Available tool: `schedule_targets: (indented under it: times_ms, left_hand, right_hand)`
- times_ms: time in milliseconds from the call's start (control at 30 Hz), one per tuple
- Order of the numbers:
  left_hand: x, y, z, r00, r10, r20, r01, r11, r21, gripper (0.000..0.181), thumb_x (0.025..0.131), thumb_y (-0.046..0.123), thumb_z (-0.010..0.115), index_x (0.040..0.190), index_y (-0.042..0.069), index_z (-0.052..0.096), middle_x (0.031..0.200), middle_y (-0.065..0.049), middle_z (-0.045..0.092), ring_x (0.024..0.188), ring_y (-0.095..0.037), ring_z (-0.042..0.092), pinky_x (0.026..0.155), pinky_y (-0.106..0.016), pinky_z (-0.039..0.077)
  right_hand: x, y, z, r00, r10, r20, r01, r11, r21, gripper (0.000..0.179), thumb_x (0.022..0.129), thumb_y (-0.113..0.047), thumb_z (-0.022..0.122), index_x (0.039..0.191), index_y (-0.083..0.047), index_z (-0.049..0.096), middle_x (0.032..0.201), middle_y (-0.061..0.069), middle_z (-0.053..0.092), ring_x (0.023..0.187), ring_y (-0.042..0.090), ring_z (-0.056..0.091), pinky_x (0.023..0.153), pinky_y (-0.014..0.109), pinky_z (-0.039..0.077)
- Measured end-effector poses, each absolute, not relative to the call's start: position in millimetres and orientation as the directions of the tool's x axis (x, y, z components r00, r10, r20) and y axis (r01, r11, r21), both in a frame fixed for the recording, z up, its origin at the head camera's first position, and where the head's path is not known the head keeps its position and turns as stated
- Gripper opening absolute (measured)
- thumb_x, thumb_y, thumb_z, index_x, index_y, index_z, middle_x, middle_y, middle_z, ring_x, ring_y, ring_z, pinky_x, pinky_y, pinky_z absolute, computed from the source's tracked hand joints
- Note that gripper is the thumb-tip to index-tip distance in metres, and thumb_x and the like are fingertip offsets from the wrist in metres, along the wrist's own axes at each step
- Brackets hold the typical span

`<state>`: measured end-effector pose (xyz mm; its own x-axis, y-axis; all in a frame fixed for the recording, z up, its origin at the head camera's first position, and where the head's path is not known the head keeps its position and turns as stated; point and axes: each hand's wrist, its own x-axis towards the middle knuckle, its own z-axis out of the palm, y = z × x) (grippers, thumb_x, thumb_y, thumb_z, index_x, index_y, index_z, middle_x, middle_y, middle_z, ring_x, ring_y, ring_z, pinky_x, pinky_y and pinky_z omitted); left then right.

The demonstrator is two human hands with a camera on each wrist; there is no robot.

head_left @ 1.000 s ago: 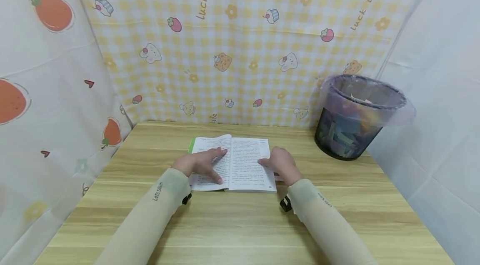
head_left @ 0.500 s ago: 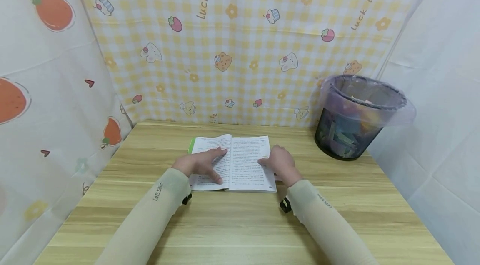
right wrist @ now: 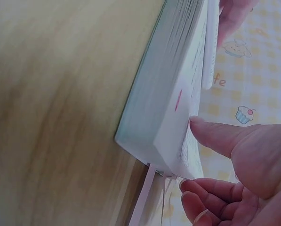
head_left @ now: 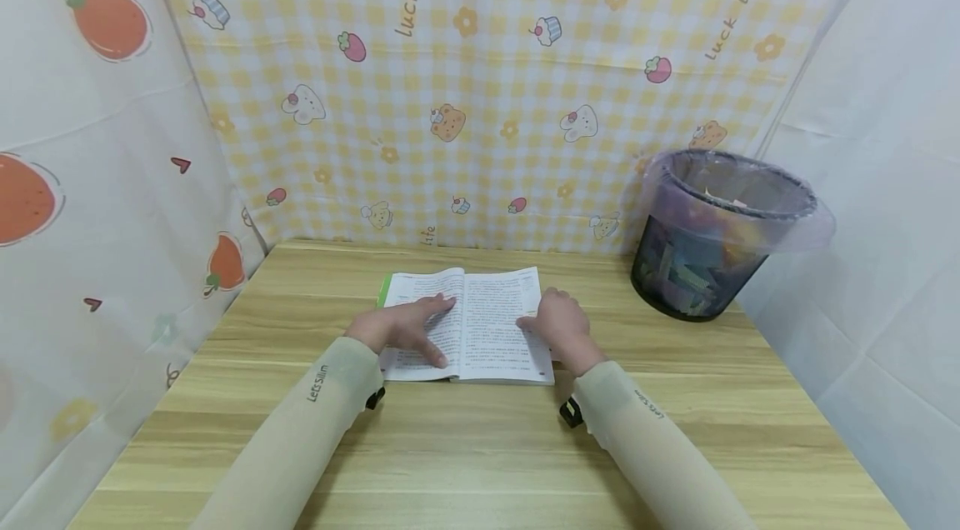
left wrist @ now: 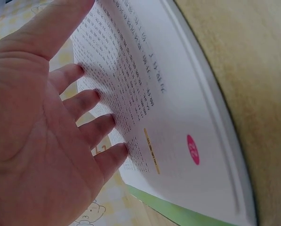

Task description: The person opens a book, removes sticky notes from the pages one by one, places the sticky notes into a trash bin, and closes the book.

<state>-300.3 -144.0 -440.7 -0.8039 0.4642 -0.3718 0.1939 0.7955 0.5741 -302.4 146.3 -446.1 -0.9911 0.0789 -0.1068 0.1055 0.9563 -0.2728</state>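
An open book [head_left: 491, 322] with printed pages lies on the wooden table, a green cover edge showing at its left. My left hand [head_left: 401, 326] rests on the left page with fingers spread; the left wrist view shows its fingertips on the text, near a pink page number [left wrist: 193, 149]. At the book's right edge, my right hand [head_left: 564, 326] pinches the right-hand page [right wrist: 189, 146], thumb on top and the other fingers curled at the outer edge. That page's far corner bends up a little. Pale narrow strips [right wrist: 144, 194] stick out from the book's edge below the fingers.
A dark mesh bin [head_left: 682, 272] with a translucent purple liner stands at the table's back right, with things inside. A yellow checked cloth [head_left: 480, 163] hangs behind the table [head_left: 480, 455], and white cloths hang at both sides.
The far right corner of the right-hand page has risen slightly, and my right hand has shifted a little away from me with it. My left hand stays in place.
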Motion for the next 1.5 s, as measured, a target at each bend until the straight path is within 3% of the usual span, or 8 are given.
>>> schedule_targets:
  times_ms: [300,467,667,800,933,1067,1200,1500]
  left_hand:
    - [-300.0,-143.9,-439.7,-0.803,0.465,-0.372,0.194,0.795,0.575,0.121,0.082,0.038,0.097,0.177,0.023,0.024,0.187,-0.006,0.008,0.174,-0.035,0.006,0.140,-0.058,0.010]
    - [-299.3,-144.3,-438.3,-0.799,0.471,-0.373,0.195,0.791,0.579,0.121,0.082,0.038,0.097,0.177,0.023,0.024,0.187,-0.007,0.007,0.174,-0.035,0.006,0.140,-0.059,0.010]
    - [-297.7,-145.1,-436.2,-0.797,0.474,-0.375,0.193,0.787,0.586,0.121,0.083,0.038,0.097,0.177,0.024,0.023,0.187,-0.008,0.006,0.174,-0.037,0.005,0.140,-0.060,0.011]
    - [-297.1,-145.0,-435.2,-0.797,0.474,-0.373,0.188,0.782,0.594,0.121,0.082,0.037,0.097,0.177,0.024,0.023,0.187,-0.009,0.006,0.174,-0.037,0.005,0.140,-0.060,0.010]
    - [-296.7,-145.0,-434.9,-0.798,0.474,-0.372,0.185,0.780,0.597,0.121,0.082,0.037,0.097,0.177,0.023,0.023,0.187,-0.010,0.007,0.173,-0.038,0.005,0.140,-0.060,0.010]
    - [-297.6,-145.5,-436.3,-0.798,0.478,-0.367,0.197,0.782,0.591,0.120,0.083,0.037,0.096,0.177,0.023,0.023,0.187,-0.009,0.007,0.173,-0.038,0.006,0.140,-0.061,0.011]
    - [-299.2,-146.4,-438.2,-0.800,0.484,-0.354,0.216,0.783,0.583,0.119,0.084,0.040,0.096,0.177,0.023,0.024,0.187,-0.009,0.008,0.173,-0.038,0.007,0.139,-0.062,0.012]
    - [-303.7,-161.6,-444.5,-0.816,0.506,-0.280,0.285,0.773,0.567,0.115,0.085,0.050,0.094,0.176,0.023,0.029,0.186,-0.011,0.014,0.171,-0.044,0.013,0.136,-0.067,0.020]
  right_hand:
    - [-295.0,150.0,-437.2,-1.000,0.014,-0.027,0.023,0.941,-0.339,0.058,0.101,-0.043,0.078,0.128,0.006,0.061,0.110,0.018,0.068,0.094,0.030,0.064,0.081,0.046,0.058]
    - [-297.5,153.3,-433.5,-0.999,-0.031,0.007,-0.030,0.850,-0.526,0.049,0.108,-0.041,0.066,0.133,0.001,0.061,0.116,0.017,0.070,0.098,0.029,0.066,0.086,0.045,0.058]
    - [-303.4,150.6,-431.2,-0.994,-0.102,-0.037,-0.010,0.424,-0.905,0.056,0.117,-0.046,0.047,0.140,0.000,0.066,0.117,0.014,0.076,0.093,0.019,0.071,0.079,0.031,0.060]
    - [-304.8,145.1,-432.0,-0.968,-0.227,-0.104,0.062,0.185,-0.981,0.055,0.119,-0.038,0.037,0.136,0.004,0.068,0.107,0.010,0.078,0.088,0.016,0.072,0.077,0.028,0.061]
    - [-302.1,139.5,-439.5,-0.958,-0.280,-0.060,-0.025,0.291,-0.956,0.041,0.115,-0.022,0.048,0.143,0.002,0.068,0.115,0.010,0.079,0.101,0.017,0.073,0.090,0.031,0.061]
    - [-295.2,131.2,-449.2,-0.944,-0.329,0.016,-0.167,0.435,-0.885,0.040,0.107,-0.013,0.061,0.145,-0.001,0.067,0.130,0.015,0.077,0.121,0.027,0.071,0.109,0.048,0.058]
    - [-288.1,119.3,-454.5,-0.913,-0.408,0.013,-0.255,0.546,-0.798,0.042,0.109,-0.022,0.063,0.147,-0.006,0.065,0.136,0.015,0.075,0.130,0.032,0.069,0.115,0.054,0.055]
    - [-282.3,109.1,-461.0,-0.856,-0.512,-0.067,-0.348,0.668,-0.658,0.070,0.112,-0.042,0.060,0.171,-0.012,0.038,0.157,0.021,0.063,0.146,0.036,0.061,0.123,0.054,0.049]
